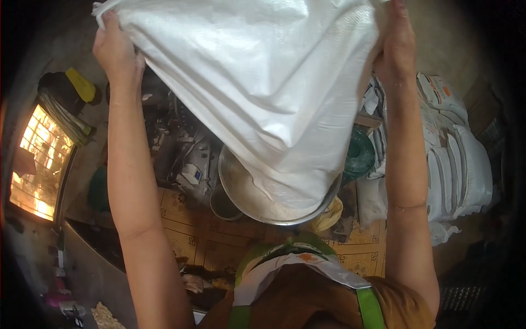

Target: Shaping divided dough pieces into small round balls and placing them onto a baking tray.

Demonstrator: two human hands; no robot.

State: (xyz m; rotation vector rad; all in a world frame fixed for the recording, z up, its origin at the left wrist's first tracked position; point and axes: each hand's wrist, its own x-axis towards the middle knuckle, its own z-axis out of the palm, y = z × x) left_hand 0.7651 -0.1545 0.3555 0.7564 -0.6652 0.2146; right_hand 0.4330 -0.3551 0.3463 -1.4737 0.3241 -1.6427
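A white woven plastic sack (257, 82) is held up high in front of me and hangs down into a round metal basin (286, 220). My left hand (116, 52) grips the sack's upper left corner, and my right hand (395, 46) grips its upper right edge, partly behind the fabric. Pale powdery material (235, 170) shows inside the basin beside the sack's lower folds. The sack's opening and whatever is inside it are hidden.
Stacked white bags (455, 164) stand at the right, with a dark green container (359, 153) nearby. Dark machinery (186, 148) and a small bucket (218, 205) are left of the basin. A yellow bag (329, 214) lies on patterned flooring (192, 219). A bright grilled window (41, 164) is far left.
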